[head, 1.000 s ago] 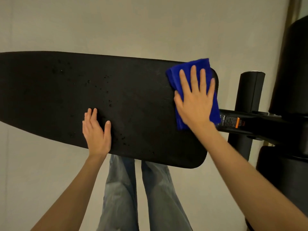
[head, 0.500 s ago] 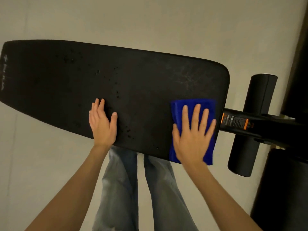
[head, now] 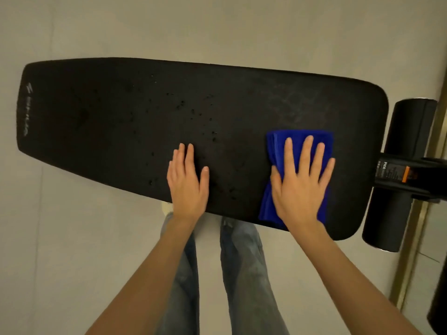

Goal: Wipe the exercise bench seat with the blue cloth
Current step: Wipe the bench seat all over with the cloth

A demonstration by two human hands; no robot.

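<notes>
- At far left, the narrow end of the black seat surface [head: 108,117] is marked by a faint logo [head: 24,110]. The long axis of the pad is laid left to right across the view, above a pale floor [head: 72,262].
- Dark specks [head: 193,112] are scattered over the middle of the padding, nearly all of them left of the cloth and most beyond the left fingertips.
- The left grip [head: 187,180] is laid flat near the pad's near edge, with fingers straight and close together and the thumb set apart. Nothing is held.
- The blue cloth [head: 275,151] is seen folded on the surface toward its wide right end, with its lower part reaching the near edge.
- The right grip [head: 300,187] is pressed flat on the cloth, its fingers spread and straight, and nothing is pinched. The speckled stretch lies leftward from it along the pad's length, so a leftward stroke is judged to be called for. The left grip sits in that path.
- At far right, a black foam roller [head: 399,165] and a frame bar [head: 433,165] with an orange label are shown just past the pad's end.
</notes>
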